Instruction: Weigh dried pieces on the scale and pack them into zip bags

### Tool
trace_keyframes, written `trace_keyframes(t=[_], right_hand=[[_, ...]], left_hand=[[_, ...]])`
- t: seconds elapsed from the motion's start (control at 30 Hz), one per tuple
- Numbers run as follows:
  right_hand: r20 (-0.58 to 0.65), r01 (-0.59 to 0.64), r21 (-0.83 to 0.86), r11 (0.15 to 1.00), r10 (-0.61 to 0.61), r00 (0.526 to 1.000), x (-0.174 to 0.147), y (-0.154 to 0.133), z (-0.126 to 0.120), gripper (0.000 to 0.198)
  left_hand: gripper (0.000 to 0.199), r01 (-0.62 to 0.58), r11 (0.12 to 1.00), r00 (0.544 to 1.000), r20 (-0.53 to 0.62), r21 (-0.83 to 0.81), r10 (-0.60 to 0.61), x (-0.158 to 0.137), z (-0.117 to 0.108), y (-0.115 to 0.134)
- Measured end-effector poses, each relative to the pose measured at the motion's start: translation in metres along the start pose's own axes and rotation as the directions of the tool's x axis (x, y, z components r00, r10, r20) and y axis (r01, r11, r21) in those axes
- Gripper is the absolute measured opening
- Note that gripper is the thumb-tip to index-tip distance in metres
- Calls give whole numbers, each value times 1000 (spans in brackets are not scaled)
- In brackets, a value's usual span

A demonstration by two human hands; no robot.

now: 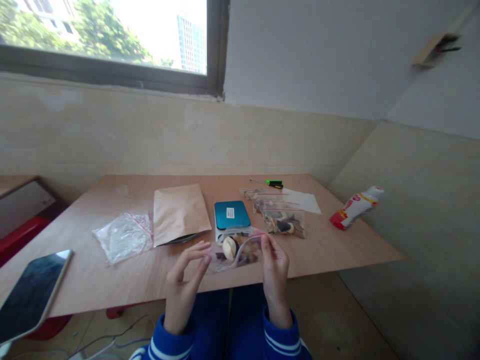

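Observation:
A clear zip-lock bag (249, 255) sits at the table's front edge, its mouth parted. Inside are a pale rounded piece (229, 248) and several brown and dark pieces too small to name. My right hand (275, 262) pinches the bag's top right edge between thumb and fingers. At the bag's left side is my left hand (187, 272), thumb and fingers apart; whether its fingertips touch the plastic I cannot tell. Just behind the bag lies a small scale with a blue top (232, 215), its near part hidden by the bag.
Filled zip-lock bags (283, 222) lie right of the scale, near a white paper (302, 200) and a screwdriver (272, 183). Left are a brown paper pouch (182, 212), clear empty bags (125, 237) and a tablet (33, 290). A red-and-white bottle (354, 209) stands at right.

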State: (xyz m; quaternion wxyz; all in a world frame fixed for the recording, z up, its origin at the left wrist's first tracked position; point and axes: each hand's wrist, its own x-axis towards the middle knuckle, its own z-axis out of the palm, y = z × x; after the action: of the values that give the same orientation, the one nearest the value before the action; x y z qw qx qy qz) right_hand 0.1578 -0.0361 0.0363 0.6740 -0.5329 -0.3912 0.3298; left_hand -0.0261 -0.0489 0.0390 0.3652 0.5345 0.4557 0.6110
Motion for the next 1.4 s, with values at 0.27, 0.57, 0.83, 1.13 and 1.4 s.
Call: trace_keyframes(t=[0.27,0.57,0.83,1.13,1.4], right_hand=[[81,165,-242,956,-150,985,-4,-5,-7,30],[-18,178,-249,952,-188,982,-1,-2,-10,33],[-42,208,-193,959,-220,974,-10,-1,-2,24],[35,129,-20,991,-128,991,-14,-6,1,26],[87,105,-40,994,-101,991,-13,-6,-5,27]], left_hand=[[14,44,999,994,-100,20,-42,4,8,9],[19,89,990,959,-260,-113,-116,6,1,9],[18,85,986,933,-335,-146,-130,4,0,6],[22,71,969,912,-378,-238,-160,1,11,9],[26,189,929,954,-163,-319,-250,-3,17,3]])
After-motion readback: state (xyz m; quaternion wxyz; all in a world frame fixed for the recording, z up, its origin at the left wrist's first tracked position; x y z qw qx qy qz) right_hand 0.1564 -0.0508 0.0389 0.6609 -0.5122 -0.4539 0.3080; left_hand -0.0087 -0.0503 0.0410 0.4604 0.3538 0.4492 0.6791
